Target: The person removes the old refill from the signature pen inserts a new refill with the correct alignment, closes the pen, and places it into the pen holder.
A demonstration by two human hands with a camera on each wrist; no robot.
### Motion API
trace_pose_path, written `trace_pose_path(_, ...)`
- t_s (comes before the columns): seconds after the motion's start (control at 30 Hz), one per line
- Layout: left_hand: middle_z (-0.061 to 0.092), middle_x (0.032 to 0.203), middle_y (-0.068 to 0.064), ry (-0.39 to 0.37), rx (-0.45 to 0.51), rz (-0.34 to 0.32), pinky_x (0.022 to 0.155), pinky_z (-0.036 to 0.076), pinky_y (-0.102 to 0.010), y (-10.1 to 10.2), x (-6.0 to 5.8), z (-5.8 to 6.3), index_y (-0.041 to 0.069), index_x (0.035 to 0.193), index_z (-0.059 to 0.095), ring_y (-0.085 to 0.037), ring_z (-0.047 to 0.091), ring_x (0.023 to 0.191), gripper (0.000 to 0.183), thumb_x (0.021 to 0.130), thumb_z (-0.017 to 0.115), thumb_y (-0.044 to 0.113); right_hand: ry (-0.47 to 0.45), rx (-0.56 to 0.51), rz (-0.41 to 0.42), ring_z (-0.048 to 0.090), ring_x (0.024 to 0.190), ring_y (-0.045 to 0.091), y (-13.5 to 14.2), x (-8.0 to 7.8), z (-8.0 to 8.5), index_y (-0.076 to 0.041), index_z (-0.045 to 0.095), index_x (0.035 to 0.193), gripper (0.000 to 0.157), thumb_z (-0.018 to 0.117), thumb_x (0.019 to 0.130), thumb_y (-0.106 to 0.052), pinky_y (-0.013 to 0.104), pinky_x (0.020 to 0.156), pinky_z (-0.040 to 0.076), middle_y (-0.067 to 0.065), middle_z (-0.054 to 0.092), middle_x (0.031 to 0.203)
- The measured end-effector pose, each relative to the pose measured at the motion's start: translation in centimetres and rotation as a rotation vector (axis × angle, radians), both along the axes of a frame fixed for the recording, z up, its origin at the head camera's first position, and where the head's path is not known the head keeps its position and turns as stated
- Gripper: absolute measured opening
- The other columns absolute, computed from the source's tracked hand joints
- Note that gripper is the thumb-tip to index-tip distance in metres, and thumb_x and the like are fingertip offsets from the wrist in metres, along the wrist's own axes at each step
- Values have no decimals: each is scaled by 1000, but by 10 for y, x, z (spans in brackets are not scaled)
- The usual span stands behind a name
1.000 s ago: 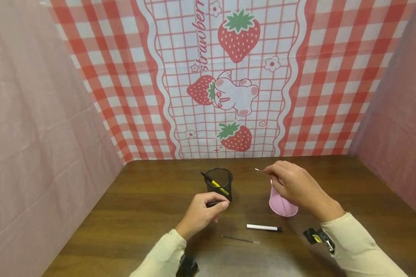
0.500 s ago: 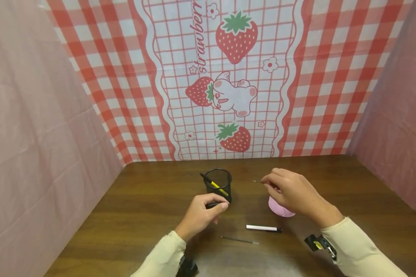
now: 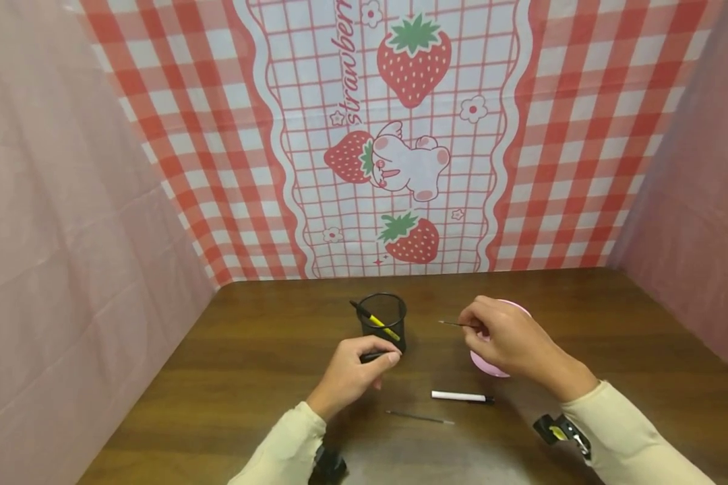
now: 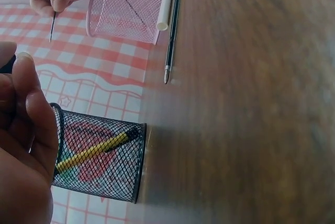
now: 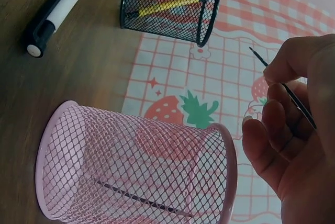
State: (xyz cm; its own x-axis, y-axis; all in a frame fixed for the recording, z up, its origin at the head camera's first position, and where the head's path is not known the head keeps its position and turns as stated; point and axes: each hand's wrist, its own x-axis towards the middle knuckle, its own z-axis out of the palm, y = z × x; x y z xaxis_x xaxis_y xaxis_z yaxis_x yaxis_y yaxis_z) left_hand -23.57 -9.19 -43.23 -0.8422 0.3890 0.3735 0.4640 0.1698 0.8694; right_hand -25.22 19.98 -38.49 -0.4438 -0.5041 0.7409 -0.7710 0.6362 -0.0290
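Note:
In the head view my left hand (image 3: 354, 370) pinches a short black object (image 3: 372, 357), mostly hidden by the fingers, just in front of the black mesh pen holder (image 3: 394, 340). A yellow pen (image 3: 383, 329) with black ends leans inside that holder. My right hand (image 3: 509, 333) pinches a thin dark pen refill (image 3: 451, 323), its tip pointing left, beside the rim of the pink mesh pen holder (image 3: 488, 366). Through the pink mesh in the right wrist view, another thin dark refill (image 5: 141, 199) shows inside. The right hand partly covers the pink holder in the head view.
On the brown table (image 3: 267, 337) lie a white pen barrel (image 3: 458, 396) with a black end and, nearer me, a loose refill (image 3: 418, 417). A checked strawberry cloth (image 3: 412, 162) stands behind, with pink cloth (image 3: 85, 269) at the sides.
My right hand has come down slightly with the refill, whose tip now sits lower and a little further left. The left hand has stayed in place.

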Motion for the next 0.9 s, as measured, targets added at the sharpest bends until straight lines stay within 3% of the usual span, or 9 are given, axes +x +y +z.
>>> trace_pose_path(0.27,65,73,-17,13,-9,5,49,51,-28,-1,0,1,3,101,75,-11,56,49,22,95,72,23,17,0,8,47,63,1,-1,1,0,-15,70,85,15,76,75,-6,25,55,43,-15,58,72)
trace_pose_path(0.47,65,71,-4,5,-4,5,49,51,-28,-2,1,0,3,101,75,-11,57,49,21,95,72,23,14,-23,5,43,60,1,-4,3,-2,-16,70,85,12,72,76,-8,25,55,38,-18,50,68)
trace_pose_path(0.7,65,71,-8,10,9,7,48,51,-30,-3,5,3,2,100,75,-11,56,49,18,95,71,19,-36,-3,-25,43,62,0,-4,3,-4,-16,68,83,13,71,73,-7,24,55,40,-18,49,68)
trace_pose_path(0.9,65,73,-18,2,1,2,48,50,-27,-3,0,0,0,102,74,-12,56,49,23,95,71,21,-3,19,13,43,61,-2,-5,1,-3,-18,69,82,13,75,76,-10,22,53,39,-20,50,68)
